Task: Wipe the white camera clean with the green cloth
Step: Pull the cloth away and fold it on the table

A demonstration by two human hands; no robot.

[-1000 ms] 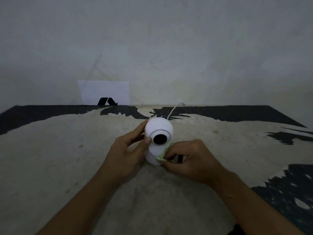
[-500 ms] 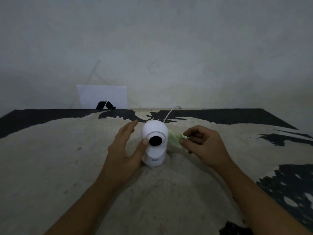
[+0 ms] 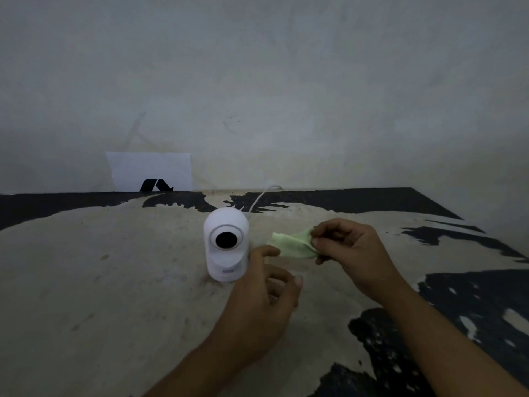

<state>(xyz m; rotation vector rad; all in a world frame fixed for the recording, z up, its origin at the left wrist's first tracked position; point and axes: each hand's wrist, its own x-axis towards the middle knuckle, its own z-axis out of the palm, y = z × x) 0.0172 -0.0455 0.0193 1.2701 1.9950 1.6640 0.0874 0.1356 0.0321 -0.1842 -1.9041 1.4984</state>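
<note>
The white camera [image 3: 226, 245] stands upright on the worn table [image 3: 114, 282], its round black lens facing me. A white cable [image 3: 259, 197] runs from behind it to the back edge. To its right, my right hand [image 3: 349, 250] pinches the pale green cloth [image 3: 292, 245] and holds it in the air, apart from the camera. My left hand [image 3: 263, 299] hovers just right of the camera's base, fingers loosely curled and apart, holding nothing; one fingertip reaches toward the cloth's lower edge.
A white sheet of paper [image 3: 150, 171] with a black mark leans on the wall at the back left. The table's surface is beige with black patches where the coating remains, mostly along the back and right. A bare grey wall rises behind.
My left hand let go of the camera and crossed to its right side. My right hand pulled the cloth away from the camera, further right. The camera now stands untouched.
</note>
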